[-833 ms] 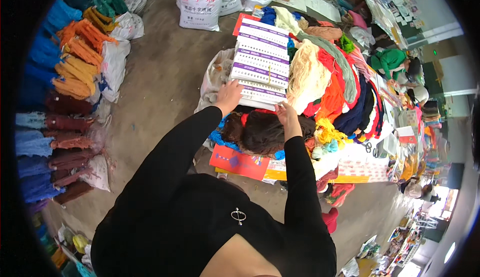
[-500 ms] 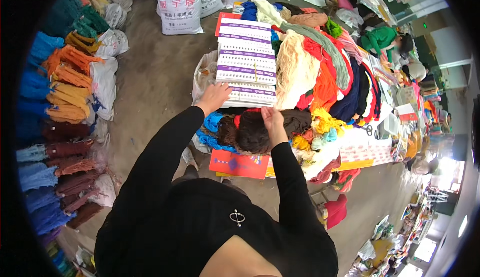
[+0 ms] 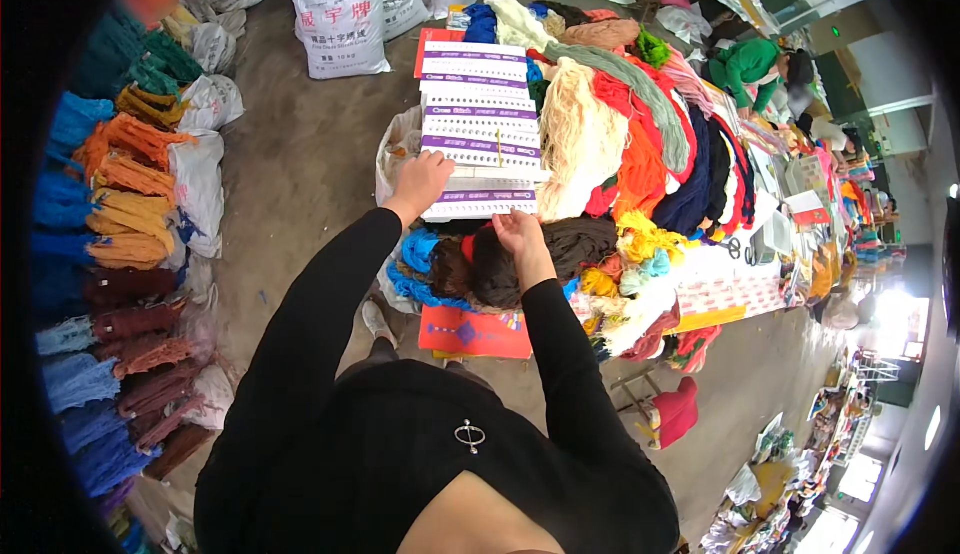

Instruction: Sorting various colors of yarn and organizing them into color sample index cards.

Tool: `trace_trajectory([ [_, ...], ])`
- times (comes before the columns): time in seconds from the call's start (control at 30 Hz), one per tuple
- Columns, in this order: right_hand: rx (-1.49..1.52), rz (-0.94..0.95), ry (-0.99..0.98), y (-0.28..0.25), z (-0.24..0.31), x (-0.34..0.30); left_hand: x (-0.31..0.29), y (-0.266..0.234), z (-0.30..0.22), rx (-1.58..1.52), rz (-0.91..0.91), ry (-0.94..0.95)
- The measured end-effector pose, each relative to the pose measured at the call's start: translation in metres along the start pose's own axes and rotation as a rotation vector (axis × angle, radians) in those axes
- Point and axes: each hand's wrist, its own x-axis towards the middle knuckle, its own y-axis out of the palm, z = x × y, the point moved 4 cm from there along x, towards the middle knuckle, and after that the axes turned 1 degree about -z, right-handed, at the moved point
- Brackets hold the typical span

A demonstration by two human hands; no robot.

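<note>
Several bundles of white cards (image 3: 480,111) with purple bands and rows of punched holes lie in overlapping rows on the heaped yarn. My left hand (image 3: 420,186) grips the left end of the cards near the front, its fingers bent over their edge. Along the nearest card (image 3: 485,200), my right hand (image 3: 522,242) is closed at the front edge toward the right, palm turned partly up; some of its fingers are hidden. Dark brown yarn (image 3: 505,272) lies just under and in front of this hand. A yellow band (image 3: 499,147) crosses one bundle.
Cream yarn (image 3: 583,124) and red yarn (image 3: 640,154) are piled right of the cards. A white sack (image 3: 340,24) stands beyond on the left. Coloured skeins (image 3: 130,224) line the far left. Scissors (image 3: 735,248) lie on the table; a person in green (image 3: 745,72) bends over farther back.
The view has shifted slightly. The nearest card now sits apart from the bundle behind it, with a white strip showing between. My right hand has moved left along the front edge.
</note>
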Motion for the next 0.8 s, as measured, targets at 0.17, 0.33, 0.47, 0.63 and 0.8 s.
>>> trace_trajectory([
  [0.17, 0.054, -0.085, 0.039, 0.007, 0.0, -0.004, -0.001, -0.001, 0.0, -0.013, -0.004, -0.012],
  [0.33, 0.028, -0.153, 0.069, 0.01, -0.008, 0.0, -0.004, -0.003, 0.001, -0.038, -0.003, -0.039],
  [0.47, -0.048, -0.197, 0.046, 0.002, -0.008, 0.025, -0.002, -0.005, -0.005, -0.045, -0.012, -0.033],
  [0.63, -0.014, -0.016, -0.104, 0.004, -0.011, 0.01, -0.016, -0.003, -0.013, -0.046, 0.04, -0.031],
  [0.8, 0.0, 0.025, -0.269, -0.026, -0.034, -0.05, -0.04, 0.011, -0.028, -0.021, 0.112, -0.102],
])
